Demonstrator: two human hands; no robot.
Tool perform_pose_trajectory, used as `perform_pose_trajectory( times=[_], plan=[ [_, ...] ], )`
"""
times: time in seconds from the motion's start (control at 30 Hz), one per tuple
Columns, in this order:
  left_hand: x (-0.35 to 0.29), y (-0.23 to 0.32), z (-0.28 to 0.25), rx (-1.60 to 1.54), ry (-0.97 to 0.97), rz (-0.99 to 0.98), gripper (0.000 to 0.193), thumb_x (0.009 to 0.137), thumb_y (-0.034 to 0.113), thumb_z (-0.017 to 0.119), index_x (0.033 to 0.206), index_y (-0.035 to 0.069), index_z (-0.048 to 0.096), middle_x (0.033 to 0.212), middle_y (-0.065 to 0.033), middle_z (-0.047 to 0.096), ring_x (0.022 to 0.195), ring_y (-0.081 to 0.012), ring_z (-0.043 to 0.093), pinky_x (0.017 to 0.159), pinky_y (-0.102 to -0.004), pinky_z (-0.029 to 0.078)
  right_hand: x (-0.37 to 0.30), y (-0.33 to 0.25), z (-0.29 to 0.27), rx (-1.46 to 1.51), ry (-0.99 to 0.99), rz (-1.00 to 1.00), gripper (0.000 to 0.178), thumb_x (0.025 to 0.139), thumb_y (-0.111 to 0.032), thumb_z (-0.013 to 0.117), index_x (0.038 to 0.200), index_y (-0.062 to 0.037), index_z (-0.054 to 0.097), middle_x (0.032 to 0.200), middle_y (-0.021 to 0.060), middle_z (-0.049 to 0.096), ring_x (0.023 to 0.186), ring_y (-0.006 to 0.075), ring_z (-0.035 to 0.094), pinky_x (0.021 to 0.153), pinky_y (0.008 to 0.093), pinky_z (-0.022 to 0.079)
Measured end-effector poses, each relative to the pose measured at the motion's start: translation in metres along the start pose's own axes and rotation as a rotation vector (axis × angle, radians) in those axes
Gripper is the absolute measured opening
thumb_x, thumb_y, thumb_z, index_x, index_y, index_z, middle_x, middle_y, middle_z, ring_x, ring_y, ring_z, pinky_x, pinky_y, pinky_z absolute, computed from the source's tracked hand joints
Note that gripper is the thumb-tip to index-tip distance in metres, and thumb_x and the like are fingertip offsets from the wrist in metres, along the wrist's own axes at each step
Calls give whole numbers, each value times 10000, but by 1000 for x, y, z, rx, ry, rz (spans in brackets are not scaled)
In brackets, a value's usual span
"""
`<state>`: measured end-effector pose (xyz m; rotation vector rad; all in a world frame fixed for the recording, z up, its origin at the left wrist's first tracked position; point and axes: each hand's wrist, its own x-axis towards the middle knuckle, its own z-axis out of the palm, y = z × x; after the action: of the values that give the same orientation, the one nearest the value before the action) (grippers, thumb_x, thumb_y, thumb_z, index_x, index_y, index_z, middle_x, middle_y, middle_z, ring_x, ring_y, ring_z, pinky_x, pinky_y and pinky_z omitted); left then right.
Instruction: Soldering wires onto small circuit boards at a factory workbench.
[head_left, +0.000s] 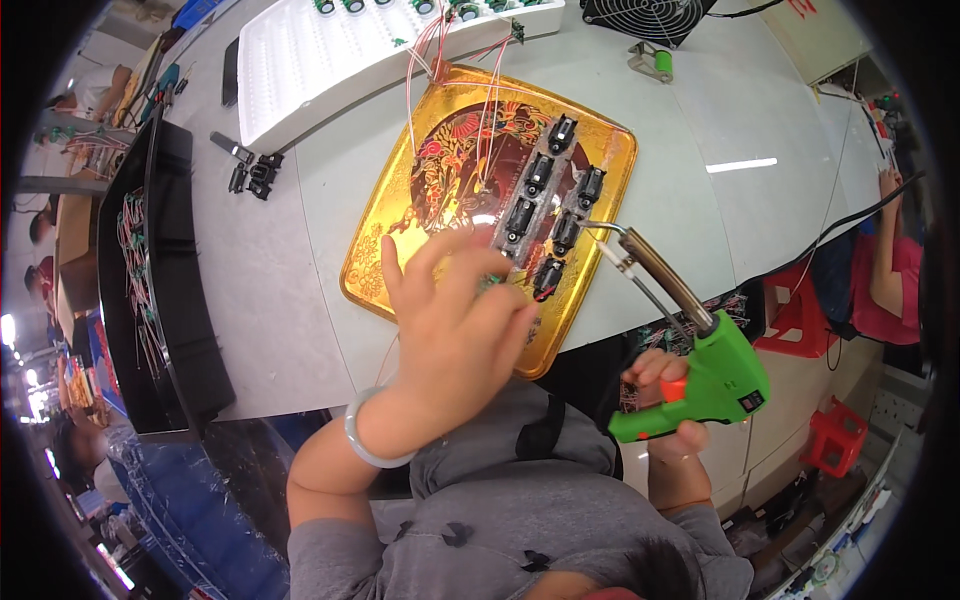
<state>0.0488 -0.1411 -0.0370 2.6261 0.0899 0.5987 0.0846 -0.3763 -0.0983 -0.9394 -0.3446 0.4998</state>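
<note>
My right hand (660, 370) is wrapped round the handle of a green soldering gun (728, 375). Its bent metal tip lies close to one of several small black housings (565, 234); whether it touches cannot be made out. These housings sit in two rows on a gold tray (372, 245) with a dark red patterned middle. Over the tray's near part, my left hand (450, 325) has its thumb and index finger pinched by the lower end of the rows, the other fingers raised. A small green part (490, 282) shows between those fingers, mostly hidden by them.
Thin red and white wires (488, 125) trail over the tray from a white foam tray (330, 70) at the back. A black bin (170, 300) of wired parts stands left, near loose black housings (262, 178). At the back right are a fan (650, 15) and a solder reel stand (652, 62).
</note>
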Motion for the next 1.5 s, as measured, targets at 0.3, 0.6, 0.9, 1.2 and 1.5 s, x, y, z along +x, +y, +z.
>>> perform_pose_trajectory(
  times=[0.3,0.6,0.9,1.2,1.5],
  plan=[
    [-12,2,21,88,32,5,129,657,132,648,690,118,524,793,41,537,959,-212,485,976,-584,80,-1,-19,-26,-145,-76,-5,476,666,-390,557,904,22,532,715,130,551,626,237,536,610,340,422],
    [-21,0,32,7,88,-11,150,633,95,654,693,112,518,818,48,586,984,-222,492,990,-572,64,5,-23,-18,-181,34,138,404,653,-415,533,740,-21,505,579,93,487,548,188,459,512,271,395],
    [-23,-3,35,-18,114,-37,148,637,93,654,694,117,520,818,37,592,991,-224,490,1002,-548,71,5,-21,-21,-161,34,176,400,655,-414,542,738,-25,507,561,74,478,546,178,445,483,253,374],
    [-22,-3,35,-23,104,-51,149,639,96,655,685,119,515,817,39,589,988,-223,488,1003,-543,81,5,-17,-24,-149,32,162,396,660,-409,535,731,-21,506,557,62,465,526,167,438,479,251,368],
    [-21,-4,34,-16,102,-39,154,632,71,658,678,120,520,826,34,597,988,-236,484,1000,-508,120,3,-18,-19,-211,67,162,362,666,-400,527,705,-42,489,526,52,448,505,162,425,472,244,347]
  ],
)
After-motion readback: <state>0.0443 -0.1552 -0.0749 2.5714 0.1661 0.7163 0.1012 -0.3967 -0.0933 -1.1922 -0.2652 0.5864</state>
